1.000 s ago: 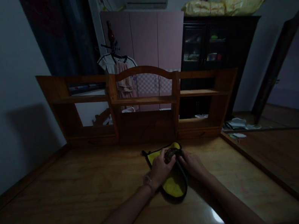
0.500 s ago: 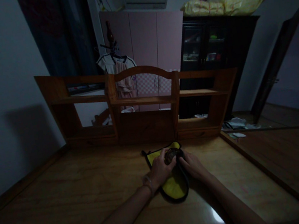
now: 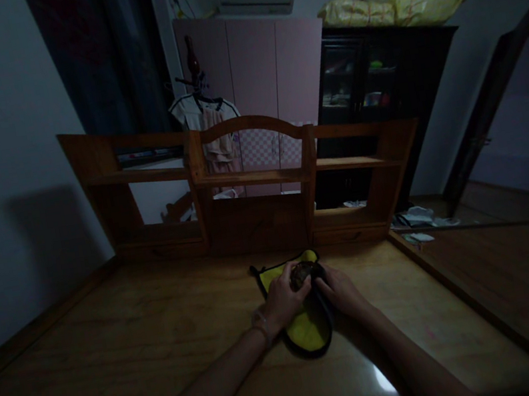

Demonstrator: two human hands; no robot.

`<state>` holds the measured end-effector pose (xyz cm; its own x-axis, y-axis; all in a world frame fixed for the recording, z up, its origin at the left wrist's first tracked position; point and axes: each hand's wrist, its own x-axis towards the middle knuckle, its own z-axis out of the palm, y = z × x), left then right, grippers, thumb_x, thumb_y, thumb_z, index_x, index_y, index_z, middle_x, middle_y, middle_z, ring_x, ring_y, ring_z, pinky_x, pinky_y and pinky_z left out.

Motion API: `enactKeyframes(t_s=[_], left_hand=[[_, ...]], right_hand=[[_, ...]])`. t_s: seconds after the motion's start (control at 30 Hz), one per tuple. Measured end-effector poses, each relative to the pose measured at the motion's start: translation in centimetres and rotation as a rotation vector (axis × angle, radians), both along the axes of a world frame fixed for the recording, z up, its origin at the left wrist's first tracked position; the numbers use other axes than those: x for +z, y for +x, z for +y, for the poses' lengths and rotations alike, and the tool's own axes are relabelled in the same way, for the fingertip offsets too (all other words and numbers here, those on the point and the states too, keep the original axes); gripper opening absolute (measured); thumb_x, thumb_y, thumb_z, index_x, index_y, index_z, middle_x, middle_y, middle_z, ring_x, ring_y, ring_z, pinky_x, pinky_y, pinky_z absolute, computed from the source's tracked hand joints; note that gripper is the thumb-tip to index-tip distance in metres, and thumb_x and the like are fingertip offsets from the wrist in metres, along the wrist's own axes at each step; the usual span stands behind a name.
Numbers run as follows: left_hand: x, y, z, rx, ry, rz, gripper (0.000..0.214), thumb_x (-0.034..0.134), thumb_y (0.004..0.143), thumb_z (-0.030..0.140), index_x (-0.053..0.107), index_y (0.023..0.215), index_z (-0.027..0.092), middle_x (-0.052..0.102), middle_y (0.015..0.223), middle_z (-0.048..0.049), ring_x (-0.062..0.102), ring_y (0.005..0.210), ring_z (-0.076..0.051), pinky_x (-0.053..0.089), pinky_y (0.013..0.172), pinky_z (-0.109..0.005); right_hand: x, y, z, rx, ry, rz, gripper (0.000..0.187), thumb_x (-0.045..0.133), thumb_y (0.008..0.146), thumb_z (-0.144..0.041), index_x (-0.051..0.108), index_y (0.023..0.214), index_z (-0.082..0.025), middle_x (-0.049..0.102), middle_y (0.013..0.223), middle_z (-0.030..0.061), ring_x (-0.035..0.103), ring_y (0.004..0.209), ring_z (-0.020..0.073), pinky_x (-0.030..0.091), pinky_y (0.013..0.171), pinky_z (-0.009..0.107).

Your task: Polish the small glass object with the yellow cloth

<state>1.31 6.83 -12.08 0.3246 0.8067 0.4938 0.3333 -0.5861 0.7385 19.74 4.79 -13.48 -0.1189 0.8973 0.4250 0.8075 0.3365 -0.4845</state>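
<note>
In the head view, a yellow cloth (image 3: 312, 332) with black edging lies on the wooden tabletop. Above it, my left hand (image 3: 284, 299) is closed around a dark brown, rounded, shiny object (image 3: 302, 275); its exact kind is too dim to tell. A clear bracelet circles my left wrist. My right hand (image 3: 341, 290) is closed on a gathered, dark part of the cloth and presses it against the right side of the object. The fingers partly hide both the object and the bunched cloth.
A wooden shelf unit (image 3: 251, 176) stands along the back of the wooden table (image 3: 168, 349). Behind it are a pink wardrobe (image 3: 253, 71), hanging clothes (image 3: 214, 122) and a black cabinet (image 3: 389, 76). Papers (image 3: 417, 218) lie beyond the right edge. A wall borders the left.
Both hands stay nearly in place on the object and cloth. The whole view has shifted very slightly.
</note>
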Motion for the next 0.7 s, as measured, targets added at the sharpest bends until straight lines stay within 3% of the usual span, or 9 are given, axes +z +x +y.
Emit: enactKeyframes(t_s=[0.43, 0.7], left_hand=[[0.27, 0.07, -0.07, 0.009, -0.013, -0.015, 0.034, 0.060, 0.083, 0.040, 0.056, 0.113, 0.023, 0.070, 0.094, -0.0036, 0.066, 0.087, -0.020, 0.050, 0.075, -0.027], [0.07, 0.06, 0.12, 0.009, -0.019, -0.030, 0.036, 0.059, 0.084, 0.041, 0.054, 0.115, 0.024, 0.069, 0.094, -0.0034, 0.066, 0.087, -0.020, 0.050, 0.077, -0.029]], right_hand=[[0.67, -0.08, -0.44, -0.016, 0.018, -0.035, 0.026, 0.047, 0.089, -0.023, 0.056, 0.113, -0.017, 0.067, 0.105, 0.0106, 0.062, 0.097, 0.0233, 0.045, 0.084, 0.030], [0.39, -0.08, -0.27, -0.091, 0.051, -0.088, 0.017, 0.047, 0.090, -0.026, 0.060, 0.096, -0.017, 0.068, 0.092, 0.0087, 0.064, 0.083, 0.0220, 0.045, 0.073, 0.027]])
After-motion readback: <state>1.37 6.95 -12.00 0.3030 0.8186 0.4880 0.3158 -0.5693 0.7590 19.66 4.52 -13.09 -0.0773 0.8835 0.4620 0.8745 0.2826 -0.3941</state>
